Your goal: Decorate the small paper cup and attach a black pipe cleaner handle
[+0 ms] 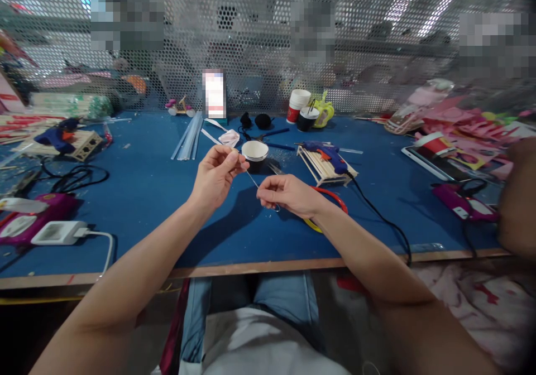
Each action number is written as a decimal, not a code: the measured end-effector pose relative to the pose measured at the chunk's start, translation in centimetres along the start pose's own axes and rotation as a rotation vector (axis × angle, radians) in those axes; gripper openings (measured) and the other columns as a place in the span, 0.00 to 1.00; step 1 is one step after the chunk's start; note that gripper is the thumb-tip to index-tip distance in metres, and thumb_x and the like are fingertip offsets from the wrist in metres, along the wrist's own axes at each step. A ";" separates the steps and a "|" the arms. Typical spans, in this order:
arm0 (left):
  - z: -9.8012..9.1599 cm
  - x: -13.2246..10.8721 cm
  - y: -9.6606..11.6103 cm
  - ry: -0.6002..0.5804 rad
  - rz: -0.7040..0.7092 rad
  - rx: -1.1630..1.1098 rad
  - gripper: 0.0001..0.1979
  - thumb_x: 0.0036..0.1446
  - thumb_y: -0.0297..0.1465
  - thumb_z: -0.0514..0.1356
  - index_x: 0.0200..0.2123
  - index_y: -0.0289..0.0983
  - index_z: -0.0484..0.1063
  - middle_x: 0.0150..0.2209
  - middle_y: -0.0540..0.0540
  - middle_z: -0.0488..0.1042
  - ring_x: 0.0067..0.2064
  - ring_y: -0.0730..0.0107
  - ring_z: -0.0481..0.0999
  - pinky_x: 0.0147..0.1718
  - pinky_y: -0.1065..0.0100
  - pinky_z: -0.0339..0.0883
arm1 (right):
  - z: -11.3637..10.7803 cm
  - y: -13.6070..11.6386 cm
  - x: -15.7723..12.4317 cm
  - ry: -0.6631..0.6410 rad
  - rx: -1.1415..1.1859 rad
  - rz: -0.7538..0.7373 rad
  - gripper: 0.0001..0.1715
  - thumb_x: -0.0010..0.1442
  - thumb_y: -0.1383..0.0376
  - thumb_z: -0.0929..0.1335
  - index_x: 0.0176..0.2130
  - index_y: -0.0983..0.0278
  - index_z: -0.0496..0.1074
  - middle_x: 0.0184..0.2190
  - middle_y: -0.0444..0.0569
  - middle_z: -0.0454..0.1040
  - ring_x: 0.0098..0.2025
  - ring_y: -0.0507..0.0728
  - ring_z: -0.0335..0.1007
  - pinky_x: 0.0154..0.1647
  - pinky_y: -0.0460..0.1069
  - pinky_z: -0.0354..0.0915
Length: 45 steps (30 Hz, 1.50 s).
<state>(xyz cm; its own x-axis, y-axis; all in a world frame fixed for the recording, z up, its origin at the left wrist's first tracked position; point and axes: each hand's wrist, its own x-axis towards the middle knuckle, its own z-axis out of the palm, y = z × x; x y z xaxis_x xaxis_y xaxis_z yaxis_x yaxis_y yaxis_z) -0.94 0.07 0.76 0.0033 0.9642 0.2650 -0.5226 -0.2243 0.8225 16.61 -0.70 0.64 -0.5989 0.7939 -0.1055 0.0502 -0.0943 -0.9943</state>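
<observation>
My left hand is closed in a pinch on one end of a thin pale wire, above the blue table. Lower and to the right, my right hand pinches the same wire, and a small curled end shows beneath its fingers. The stretch between my hands looks fairly straight. Just beyond them stands a dark bowl with a white inside. Partly behind my right hand and wrist lie a red ring and a yellow ring.
A blue glue gun rests on a wooden stick rack, its cord running to the front edge. Clear glue sticks, a phone and paper cups stand farther back. Power strips lie left. Another person's arm is at right.
</observation>
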 end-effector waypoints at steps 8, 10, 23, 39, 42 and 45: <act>-0.3 0.4 0.3 0.027 0.021 0.016 0.06 0.49 0.29 0.61 0.28 0.37 0.64 0.26 0.53 0.72 0.28 0.78 0.74 0.32 0.73 0.69 | 0.0 -0.2 -0.1 -0.035 0.020 0.035 0.12 0.48 0.61 0.71 0.28 0.67 0.69 0.22 0.43 0.71 0.23 0.47 0.64 0.27 0.45 0.59; -0.3 0.3 0.3 0.024 0.021 0.013 0.06 0.50 0.28 0.61 0.28 0.37 0.64 0.26 0.53 0.72 0.28 0.78 0.74 0.32 0.72 0.69 | 0.0 -0.1 0.0 -0.029 0.013 0.030 0.12 0.48 0.61 0.71 0.28 0.67 0.69 0.21 0.43 0.70 0.23 0.46 0.63 0.26 0.45 0.59; -0.5 0.8 0.6 0.078 0.059 0.031 0.07 0.49 0.27 0.62 0.26 0.37 0.64 0.25 0.53 0.71 0.28 0.78 0.73 0.33 0.72 0.69 | -0.4 0.1 -0.1 -0.008 -0.047 0.019 0.13 0.48 0.59 0.71 0.31 0.67 0.71 0.24 0.45 0.72 0.25 0.47 0.66 0.28 0.45 0.61; -1.4 1.4 0.3 0.080 0.116 0.024 0.06 0.50 0.27 0.61 0.27 0.36 0.63 0.27 0.52 0.71 0.29 0.78 0.74 0.34 0.73 0.69 | -0.3 -0.2 0.0 0.069 -0.157 -0.031 0.13 0.50 0.60 0.69 0.32 0.67 0.72 0.25 0.46 0.72 0.26 0.47 0.66 0.27 0.43 0.62; -1.4 1.5 0.2 0.087 0.114 0.020 0.06 0.50 0.26 0.60 0.28 0.36 0.63 0.27 0.52 0.70 0.30 0.79 0.73 0.35 0.72 0.69 | -0.4 0.0 0.1 0.102 -0.199 -0.054 0.12 0.50 0.60 0.69 0.32 0.67 0.72 0.24 0.45 0.72 0.25 0.47 0.66 0.27 0.43 0.62; -1.5 1.5 -0.1 0.087 0.094 0.049 0.06 0.50 0.27 0.60 0.28 0.36 0.63 0.27 0.52 0.70 0.29 0.79 0.73 0.35 0.72 0.69 | -0.4 0.1 0.1 0.142 -0.260 -0.082 0.11 0.50 0.60 0.69 0.31 0.67 0.72 0.22 0.45 0.71 0.24 0.47 0.65 0.27 0.44 0.63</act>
<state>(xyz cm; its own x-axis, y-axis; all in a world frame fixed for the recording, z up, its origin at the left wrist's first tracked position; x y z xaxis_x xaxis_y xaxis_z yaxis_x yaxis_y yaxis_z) -2.15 1.72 0.27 -0.1188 0.9468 0.2991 -0.4752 -0.3187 0.8202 16.84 -0.35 0.56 -0.4922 0.8705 -0.0078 0.2204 0.1159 -0.9685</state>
